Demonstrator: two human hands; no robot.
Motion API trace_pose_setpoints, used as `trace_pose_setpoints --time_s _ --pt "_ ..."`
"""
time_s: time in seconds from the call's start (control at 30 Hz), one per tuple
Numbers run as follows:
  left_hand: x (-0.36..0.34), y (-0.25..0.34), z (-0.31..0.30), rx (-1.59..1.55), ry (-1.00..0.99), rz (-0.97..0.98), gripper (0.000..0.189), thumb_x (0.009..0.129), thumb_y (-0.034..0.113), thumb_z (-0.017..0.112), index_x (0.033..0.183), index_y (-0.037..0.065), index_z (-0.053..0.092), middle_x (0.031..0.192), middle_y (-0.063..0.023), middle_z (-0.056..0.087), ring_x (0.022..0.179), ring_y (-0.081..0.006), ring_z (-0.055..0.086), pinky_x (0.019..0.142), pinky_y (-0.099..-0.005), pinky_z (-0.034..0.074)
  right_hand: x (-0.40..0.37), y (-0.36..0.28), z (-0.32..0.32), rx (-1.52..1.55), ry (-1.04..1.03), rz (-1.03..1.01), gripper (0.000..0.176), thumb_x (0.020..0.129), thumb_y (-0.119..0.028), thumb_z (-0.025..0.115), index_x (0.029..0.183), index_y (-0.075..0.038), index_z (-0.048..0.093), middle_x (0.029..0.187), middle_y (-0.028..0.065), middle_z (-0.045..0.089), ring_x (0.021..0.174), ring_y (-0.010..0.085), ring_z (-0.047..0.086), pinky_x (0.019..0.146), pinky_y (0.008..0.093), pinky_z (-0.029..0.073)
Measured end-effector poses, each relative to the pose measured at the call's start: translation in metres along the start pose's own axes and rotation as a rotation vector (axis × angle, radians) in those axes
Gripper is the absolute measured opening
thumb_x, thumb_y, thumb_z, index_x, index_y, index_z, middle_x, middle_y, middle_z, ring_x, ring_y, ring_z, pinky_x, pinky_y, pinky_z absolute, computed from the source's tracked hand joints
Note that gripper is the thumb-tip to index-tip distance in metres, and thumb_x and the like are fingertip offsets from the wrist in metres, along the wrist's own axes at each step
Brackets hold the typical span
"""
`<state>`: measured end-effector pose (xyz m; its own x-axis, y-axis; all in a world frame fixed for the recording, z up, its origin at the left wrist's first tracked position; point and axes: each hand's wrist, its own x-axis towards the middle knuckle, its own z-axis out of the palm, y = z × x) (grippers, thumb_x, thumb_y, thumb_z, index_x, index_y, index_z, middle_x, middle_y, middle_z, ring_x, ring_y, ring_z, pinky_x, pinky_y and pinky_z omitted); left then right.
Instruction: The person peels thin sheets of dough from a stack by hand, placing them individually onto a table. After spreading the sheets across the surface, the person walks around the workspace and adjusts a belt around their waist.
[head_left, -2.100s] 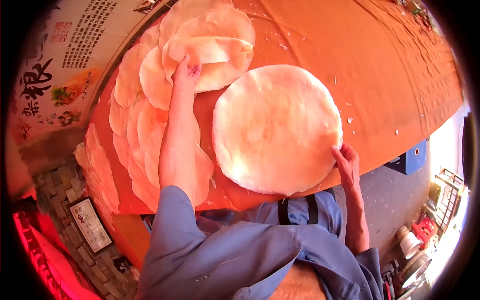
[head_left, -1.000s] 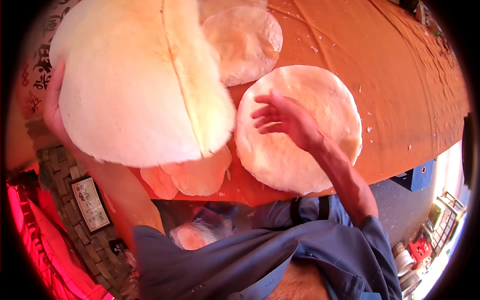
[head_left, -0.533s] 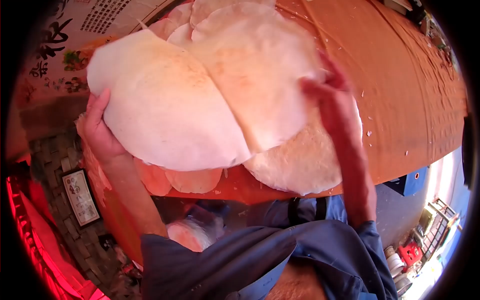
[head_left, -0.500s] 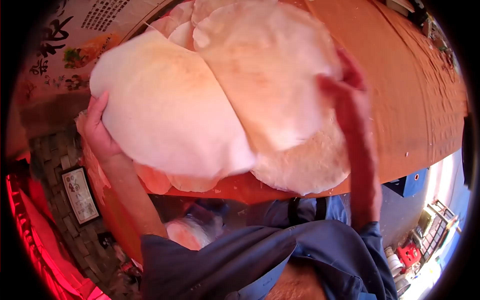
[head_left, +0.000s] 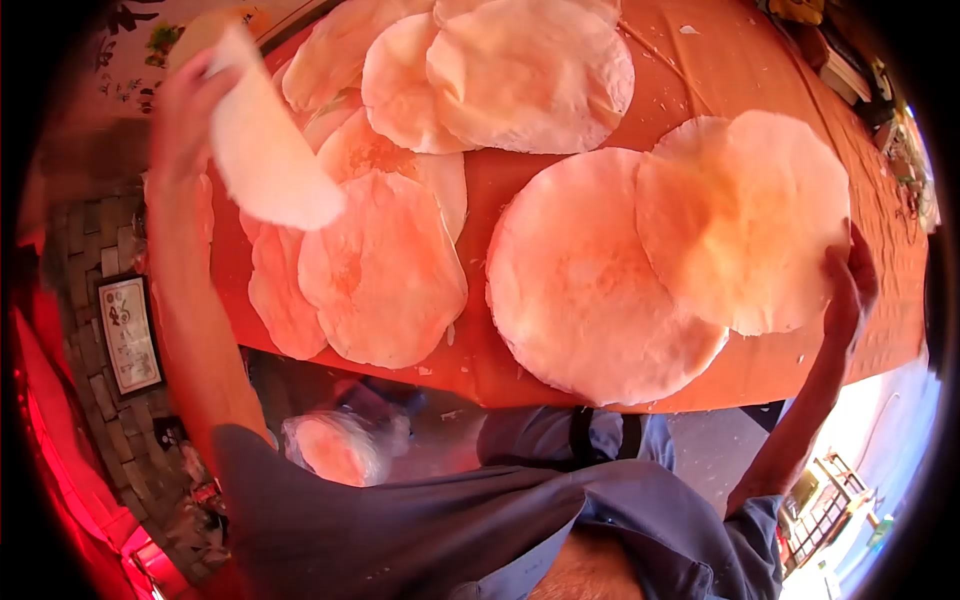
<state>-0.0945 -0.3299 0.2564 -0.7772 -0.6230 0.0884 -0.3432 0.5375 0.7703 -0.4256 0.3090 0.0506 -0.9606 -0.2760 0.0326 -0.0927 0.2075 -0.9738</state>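
The left hand [head_left: 192, 118] (blurred, hard to make out) grips a raised pale sheet [head_left: 268, 155]. The right hand [head_left: 850, 280] pinches a thin round [head_left: 750, 220], which partly hides the larger round [head_left: 575, 285] on the table [head_left: 730, 70].

Shirt [head_left: 400, 530]: slate blue, loosely creased, a few pale specks on the left side, hem parted at the belly
Sleeves [head_left: 757, 525]: short, same blue
Legs: blue cloth [head_left: 655, 440], two dark bands [head_left: 630, 433]
Left hand [head_left: 190, 105]: bare
Right hand [head_left: 850, 275]: bare
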Motion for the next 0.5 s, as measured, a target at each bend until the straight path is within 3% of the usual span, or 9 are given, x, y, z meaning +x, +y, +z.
trace_pose_setpoints --time_s 0.07,0.1,0.13,0.17,0.23,0.27,0.3,0.43,0.5 --pt "0.015 0.012 0.062 0.278 -0.033 0.089 0.028 0.086 0.01 0.063 0.112 -0.001 0.066 0.081 -0.0017 0.064 0.071 -0.0098 0.061 0.062 -0.0266 0.05 -0.002 -0.038 0.021 -0.003 0.07 -0.059 0.042 0.09 -0.004 0.063 0.131 0.0 0.057 0.103 -0.0011 0.066 0.081 0.0037 0.055 0.073 0.0165 0.043" --pt "0.028 -0.01 0.09 0.357 -0.054 0.252 0.023 0.085 0.012 0.063 0.105 0.0 0.068 0.075 0.0006 0.063 0.065 -0.0097 0.059 0.058 -0.0271 0.049 -0.002 -0.056 0.029 -0.009 0.119 -0.091 0.039 0.09 -0.004 0.062 0.129 0.0 0.059 0.099 -0.0015 0.067 0.076 0.003 0.054 0.069 0.0157 0.041" --pt "0.023 -0.006 0.124 0.342 -0.227 0.116 0.022 0.088 0.015 0.063 0.106 0.003 0.069 0.075 0.004 0.062 0.07 -0.0043 0.057 0.06 -0.025 0.048 0.004 -0.061 0.022 -0.067 0.117 -0.081 0.039 0.091 -0.005 0.062 0.13 -0.001 0.059 0.095 -0.0029 0.065 0.075 0.0027 0.052 0.068 0.0162 0.041" --pt "0.017 -0.02 0.164 0.48 -0.218 0.236 0.022 0.085 0.019 0.065 0.103 0.006 0.07 0.07 -0.0011 0.064 0.066 -0.0074 0.058 0.061 -0.0293 0.048 0.007 -0.07 0.022 -0.117 0.111 -0.113 0.039 0.091 -0.006 0.062 0.13 -0.002 0.059 0.095 -0.003 0.065 0.075 0.0028 0.052 0.068 0.0165 0.041" --pt "0.0 -0.063 0.237 0.754 -0.327 0.323 0.026 0.08 0.018 0.063 0.104 0.009 0.069 0.089 -0.0144 0.067 0.083 -0.0304 0.065 0.075 -0.0422 0.053 0.016 -0.094 0.03 -0.222 0.106 -0.182 0.04 0.091 -0.006 0.063 0.13 -0.003 0.059 0.093 -0.0034 0.064 0.075 0.0032 0.052 0.068 0.017 0.041" --pt "-0.015 -0.091 0.268 0.756 -0.302 0.401 0.019 0.079 0.015 0.061 0.095 0.008 0.068 0.089 -0.0151 0.065 0.085 -0.0328 0.064 0.075 -0.0438 0.052 0.024 -0.104 0.033 -0.281 0.042 -0.252 0.039 0.091 -0.007 0.063 0.13 -0.005 0.06 0.089 -0.0039 0.061 0.075 0.0037 0.051 0.067 0.0177 0.041" --pt "-0.033 -0.111 0.292 0.761 -0.279 0.477 0.012 0.077 0.012 0.06 0.086 0.006 0.067 0.089 -0.0157 0.063 0.086 -0.0352 0.063 0.074 -0.0454 0.052 0.036 -0.115 0.035 -0.415 -0.034 -0.252 0.041 0.093 -0.011 0.061 0.134 -0.004 0.056 0.108 -0.0015 0.063 0.084 0.0046 0.052 0.073 0.0191 0.042" --pt "-0.079 -0.125 0.314 0.556 -0.146 0.466 0.024 0.078 0.007 0.061 0.101 0.002 0.064 0.108 -0.0171 0.061 0.11 -0.036 0.055 0.09 -0.0447 0.048 0.07 -0.171 0.112 -0.367 -0.205 -0.41 0.042 0.091 -0.012 0.061 0.132 -0.007 0.058 0.088 -0.0064 0.061 0.076 0.0034 0.051 0.069 0.0182 0.041" --pt "-0.091 -0.125 0.31 0.519 -0.139 0.426 0.029 0.078 0.006 0.062 0.107 0.001 0.064 0.112 -0.0172 0.061 0.114 -0.0359 0.054 0.093 -0.0442 0.047 0.091 -0.204 0.144 -0.121 -0.275 -0.463 0.03 0.078 -0.012 0.065 0.106 -0.001 0.066 0.084 0.0057 0.061 0.075 0.0135 0.056 0.07 0.0275 0.045"
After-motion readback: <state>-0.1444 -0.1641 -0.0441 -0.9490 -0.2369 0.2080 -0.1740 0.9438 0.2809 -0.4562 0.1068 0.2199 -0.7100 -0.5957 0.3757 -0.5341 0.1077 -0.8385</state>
